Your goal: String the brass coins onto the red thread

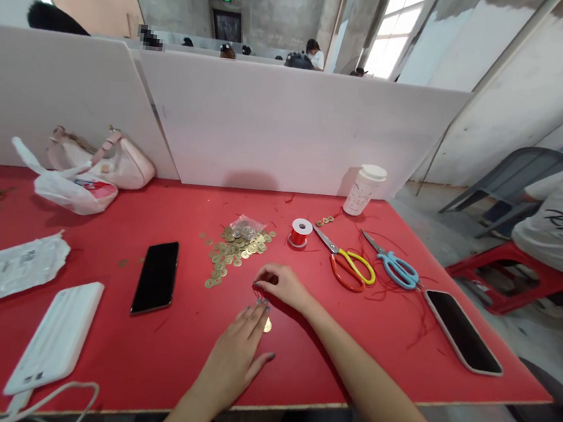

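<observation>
My left hand [237,341] lies flat on the red table, fingers stretched out and thumb apart. A brass coin [268,326] shows beside its fingers; what lies under the fingers is hidden. Just beyond these fingertips, my right hand [281,286] pinches a thin red cord [257,293] between thumb and forefinger. Farther off is a pile of brass coins [231,253] with square holes, a clear plastic bag [247,226] on its far side. To the right of the pile stands a spool of red cord [301,233].
Red-yellow scissors [351,266], blue scissors [396,269] and a white-edged phone [464,332] lie at right; a lidded cup [364,191] stands behind. At left are a black phone [155,278], power bank [57,335] and handbag [110,158]. A white partition [290,128] borders the back.
</observation>
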The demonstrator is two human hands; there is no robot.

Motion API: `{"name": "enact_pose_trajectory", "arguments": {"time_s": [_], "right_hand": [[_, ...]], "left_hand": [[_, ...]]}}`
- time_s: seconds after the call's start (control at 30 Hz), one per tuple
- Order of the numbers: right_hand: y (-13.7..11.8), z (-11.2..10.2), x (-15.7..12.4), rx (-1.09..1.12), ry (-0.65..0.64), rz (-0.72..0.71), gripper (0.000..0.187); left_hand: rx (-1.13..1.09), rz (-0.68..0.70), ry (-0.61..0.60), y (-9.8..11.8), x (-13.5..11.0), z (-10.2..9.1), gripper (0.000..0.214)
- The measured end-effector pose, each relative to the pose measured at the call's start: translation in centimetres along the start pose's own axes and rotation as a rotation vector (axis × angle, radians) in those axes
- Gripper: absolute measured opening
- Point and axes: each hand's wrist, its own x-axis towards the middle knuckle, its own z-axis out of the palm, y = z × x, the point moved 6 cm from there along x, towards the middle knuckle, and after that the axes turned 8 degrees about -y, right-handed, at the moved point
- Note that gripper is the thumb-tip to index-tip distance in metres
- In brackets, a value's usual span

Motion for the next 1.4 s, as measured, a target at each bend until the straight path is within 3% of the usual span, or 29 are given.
{"name": "enact_pose_trajectory", "arguments": {"time_s": [0.17,0.43,0.6,0.67,0.77,0.87,0.93,1.07,1.2,1.4], "right_hand": [[-0.9,-0.2,-0.2,-0.26,0.086,0.003,0.01],[-0.6,-0.2,0.0,-0.35,0.065,0.015,0.007],[-0.4,-0.5,-0.1,-0.146,-0.08,0.023,0.009],[-0.7,-0.9,-1.0,-0.029,-0.168,0.035,0.017],[-1.5,-2.4,-3.6,-0.002,-0.19,0.06,0.023],[-2.1,-4.3,-7.0,-0.152,-0.082,0.089,0.017],[-2.1,-5.4,-9.4,-0.263,0.023,0.116,0.028],[-1.2,-6.8,-13.8,-0.201,0.272,0.17,0.038],[-0.3,-6.4,-17.1,-0.062,0.413,0.219,0.043],[-0.1,-4.4,-19.4,-0.099,0.45,0.262,0.046]], "left_hand": [[-0.076,0.0,-0.007,-0.2,0.1,-0.4,0.065],[-0.105,-0.003,0.031,0.1,0.6,-0.5,0.051],[-0.045,-0.029,0.037,0.0,1.0,-1.0,0.052],[-0.019,-0.029,0.03,0.0,1.2,-1.1,0.054],[-0.012,-0.027,0.024,-0.1,1.2,-0.9,0.058],[-0.039,-0.024,0.037,-0.3,1.1,-0.8,0.059],[-0.053,-0.018,0.049,-0.3,1.1,-0.8,0.058],[-0.087,-0.005,0.068,-0.3,1.0,-1.0,0.057],[-0.11,-0.003,0.059,-0.3,1.0,-1.0,0.059],[-0.154,-0.005,0.078,-0.2,1.0,-1.3,0.059]]}}
